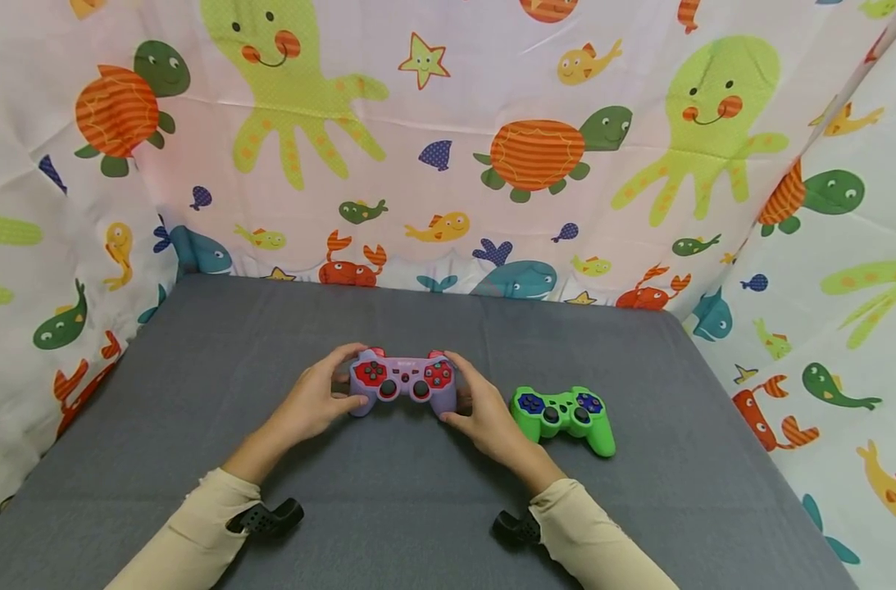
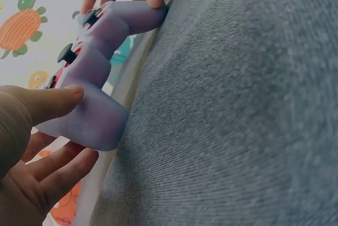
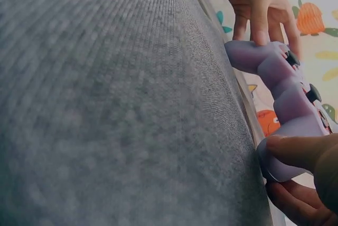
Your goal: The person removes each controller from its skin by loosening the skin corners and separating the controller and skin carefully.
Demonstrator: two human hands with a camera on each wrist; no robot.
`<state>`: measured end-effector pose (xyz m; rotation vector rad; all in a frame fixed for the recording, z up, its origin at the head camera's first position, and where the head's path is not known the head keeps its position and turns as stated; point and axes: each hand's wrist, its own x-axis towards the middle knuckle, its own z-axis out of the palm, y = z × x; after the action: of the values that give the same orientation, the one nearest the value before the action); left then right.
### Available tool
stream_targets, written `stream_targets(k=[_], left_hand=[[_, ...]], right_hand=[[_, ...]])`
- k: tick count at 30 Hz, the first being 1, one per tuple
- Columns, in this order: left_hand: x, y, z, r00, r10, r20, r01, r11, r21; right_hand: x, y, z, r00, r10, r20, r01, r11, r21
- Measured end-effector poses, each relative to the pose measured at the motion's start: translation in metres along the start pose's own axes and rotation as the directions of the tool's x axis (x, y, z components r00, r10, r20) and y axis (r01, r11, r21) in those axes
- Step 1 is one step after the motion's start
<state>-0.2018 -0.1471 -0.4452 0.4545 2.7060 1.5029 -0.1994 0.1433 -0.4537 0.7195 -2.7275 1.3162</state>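
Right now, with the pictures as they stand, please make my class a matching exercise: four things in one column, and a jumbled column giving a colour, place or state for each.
Column one
1. Purple controller
2. Green controller
3. Right grip
4. Tabletop

Column two
A. Holding one end of a controller
B. Plain grey
C. Held at both ends
D. Lying unheld

Right pairs: 1-C; 2-D; 3-A; 4-B
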Motion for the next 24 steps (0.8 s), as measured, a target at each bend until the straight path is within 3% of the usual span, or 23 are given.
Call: stream_targets(k=[6,14,19,24], left_hand=[[0.001,0.002,-0.003,1.000,0.017,0.001,-0.017,1.000,0.011],[0.002,0.002,-0.009,0.997,0.009,0.082,-0.006,0.999,-0.042],[0.001,-0.003,-0.006,0.994,0.003,0.111,0.006,0.996,-0.085],[0.000,-0.005,-0.005,0.996,-0.024,0.088,0.031,0.997,-0.076]], right_hand=[[0.002,-0.001,-0.004,1.000,0.021,0.021,-0.022,0.999,0.036],[0.002,-0.002,-0.014,0.989,0.054,0.140,-0.075,0.986,0.150],[0.001,-0.001,-0.013,0.989,0.070,0.131,-0.087,0.988,0.128],[0.001,0.000,-0.011,0.993,0.077,0.090,-0.085,0.993,0.084]])
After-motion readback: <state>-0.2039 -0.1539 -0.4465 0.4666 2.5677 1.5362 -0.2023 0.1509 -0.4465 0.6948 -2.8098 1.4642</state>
